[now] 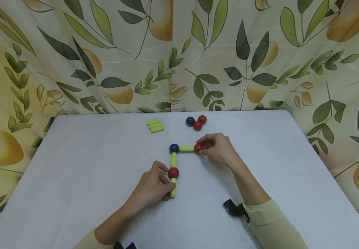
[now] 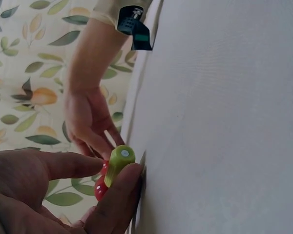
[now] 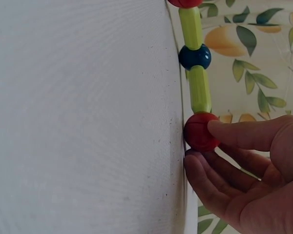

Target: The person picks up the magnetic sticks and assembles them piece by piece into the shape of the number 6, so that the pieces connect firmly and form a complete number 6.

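Note:
An L-shaped chain of balls and green rods lies on the white table. Its corner is a blue ball (image 1: 174, 148). From there a green rod (image 1: 186, 149) runs right to a red ball (image 1: 199, 148), which my right hand (image 1: 219, 148) pinches between thumb and fingers. Another green rod (image 1: 173, 159) leads toward me to a second red ball (image 1: 173, 172), followed by the end rod (image 1: 173, 188). My left hand (image 1: 154, 183) pinches that end rod; its flat tip shows a pale disc in the left wrist view.
Several loose green rods (image 1: 155, 126) lie side by side at the back. Right of them, a loose blue ball (image 1: 190, 121) and two red balls (image 1: 198, 125) sit clustered. The white table (image 1: 104, 148) ends at a patterned curtain (image 1: 210, 69). A black wrist device (image 1: 235, 209) juts from the right sleeve.

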{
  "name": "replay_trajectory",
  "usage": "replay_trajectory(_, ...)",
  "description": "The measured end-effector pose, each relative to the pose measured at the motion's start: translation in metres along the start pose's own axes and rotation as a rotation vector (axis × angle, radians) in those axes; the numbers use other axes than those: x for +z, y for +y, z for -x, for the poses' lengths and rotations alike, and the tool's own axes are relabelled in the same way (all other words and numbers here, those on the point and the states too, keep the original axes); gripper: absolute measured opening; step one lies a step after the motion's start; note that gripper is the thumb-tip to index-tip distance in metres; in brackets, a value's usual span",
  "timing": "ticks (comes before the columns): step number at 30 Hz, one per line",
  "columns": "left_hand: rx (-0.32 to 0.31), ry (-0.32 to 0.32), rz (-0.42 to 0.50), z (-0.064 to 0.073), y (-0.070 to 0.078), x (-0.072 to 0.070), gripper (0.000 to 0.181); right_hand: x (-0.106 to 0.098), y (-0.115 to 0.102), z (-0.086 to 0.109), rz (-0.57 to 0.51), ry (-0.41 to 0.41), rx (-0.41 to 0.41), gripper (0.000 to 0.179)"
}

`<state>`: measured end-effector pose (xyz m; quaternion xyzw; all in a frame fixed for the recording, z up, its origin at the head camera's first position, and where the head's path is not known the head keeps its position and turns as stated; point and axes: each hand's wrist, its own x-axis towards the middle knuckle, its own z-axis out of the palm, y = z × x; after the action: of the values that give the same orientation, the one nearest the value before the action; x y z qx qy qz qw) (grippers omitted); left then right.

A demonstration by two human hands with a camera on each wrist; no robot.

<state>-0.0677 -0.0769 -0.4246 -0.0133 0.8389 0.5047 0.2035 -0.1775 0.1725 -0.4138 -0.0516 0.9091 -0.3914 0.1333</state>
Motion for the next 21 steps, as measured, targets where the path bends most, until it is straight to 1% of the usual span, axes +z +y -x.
replay_trajectory(2, -0.005, 0.003, -0.016, 0.000, 0.001, -0.002, 0.049, -0.001, 0.000, 0.000, 0.001, -0.002, 0.000, 0.029)
replay_trajectory(4, 0.003, 0.017, -0.051, -0.001, 0.003, -0.005, 0.046, -0.002, 0.000, 0.001, 0.002, -0.001, 0.000, 0.029)
replay_trajectory(7, 0.022, 0.062, -0.104, -0.004, 0.006, -0.011, 0.037, -0.003, -0.001, 0.001, 0.002, -0.001, -0.005, 0.029)
replay_trajectory(10, 0.045, 0.121, -0.158, -0.011, 0.010, -0.019, 0.027, -0.002, -0.001, 0.001, -0.002, 0.000, -0.007, 0.028)
replay_trajectory(12, 0.067, 0.147, -0.183, -0.019, 0.013, -0.024, 0.022, -0.002, -0.002, 0.001, -0.006, -0.001, -0.004, 0.028)
replay_trajectory(15, 0.116, 0.154, -0.205, -0.035, 0.015, -0.032, 0.019, -0.002, -0.001, 0.002, -0.013, -0.004, 0.001, 0.029)
replay_trajectory(17, 0.150, 0.151, -0.221, -0.047, 0.016, -0.036, 0.020, -0.001, -0.001, 0.002, -0.016, -0.005, 0.006, 0.029)
replay_trajectory(21, 0.179, 0.110, -0.243, -0.067, 0.019, -0.045, 0.023, -0.001, -0.001, 0.002, -0.012, -0.005, 0.011, 0.029)
